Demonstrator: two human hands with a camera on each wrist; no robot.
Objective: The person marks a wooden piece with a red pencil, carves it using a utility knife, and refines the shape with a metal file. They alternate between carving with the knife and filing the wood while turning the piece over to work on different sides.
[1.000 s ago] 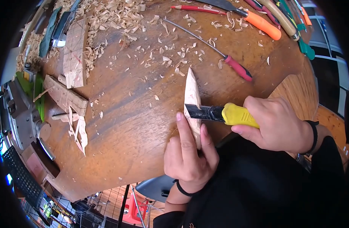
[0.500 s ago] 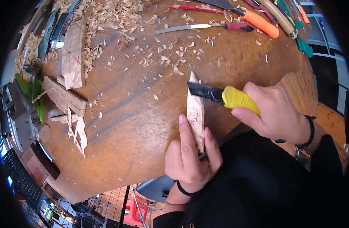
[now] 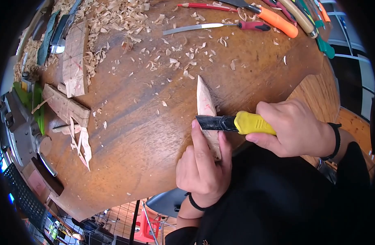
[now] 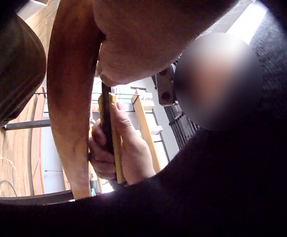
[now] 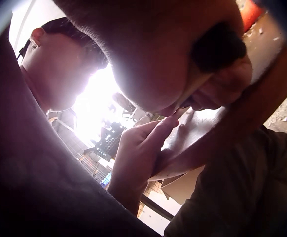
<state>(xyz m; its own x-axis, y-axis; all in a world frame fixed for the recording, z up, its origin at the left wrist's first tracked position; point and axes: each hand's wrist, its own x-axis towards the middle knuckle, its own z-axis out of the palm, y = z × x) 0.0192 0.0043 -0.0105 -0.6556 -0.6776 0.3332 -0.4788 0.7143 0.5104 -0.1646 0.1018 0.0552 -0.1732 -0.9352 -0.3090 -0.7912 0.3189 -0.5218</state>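
Note:
In the head view my left hand [image 3: 201, 169] grips the lower end of a pale, pointed wood piece [image 3: 204, 100]. The index finger lies along its left side and the thumb along its right. Reddish marks show on the upper face, and the tip points away from me. My right hand [image 3: 295, 126] grips the yellow handle of a utility knife [image 3: 254, 123]. Its dark blade lies crosswise over the wood, with the blade's end right at my left index fingertip. In the left wrist view the knife handle [image 4: 118, 148] shows in the right hand; the wood is hidden there.
Wood shavings [image 3: 118, 16] heap at the back left of the wooden table [image 3: 134, 163]. A red-handled file [image 3: 254, 26], a red pencil [image 3: 207, 6] and an orange-handled tool [image 3: 277, 22] lie at the back. Wood offcuts [image 3: 75, 61] and a metal vise-like device [image 3: 22, 126] are at left.
The knife moved up toward the wood's tip, then back down near my left fingers. The wood has turned about its length. The red-handled file shifted farther back and now lies nearly level.

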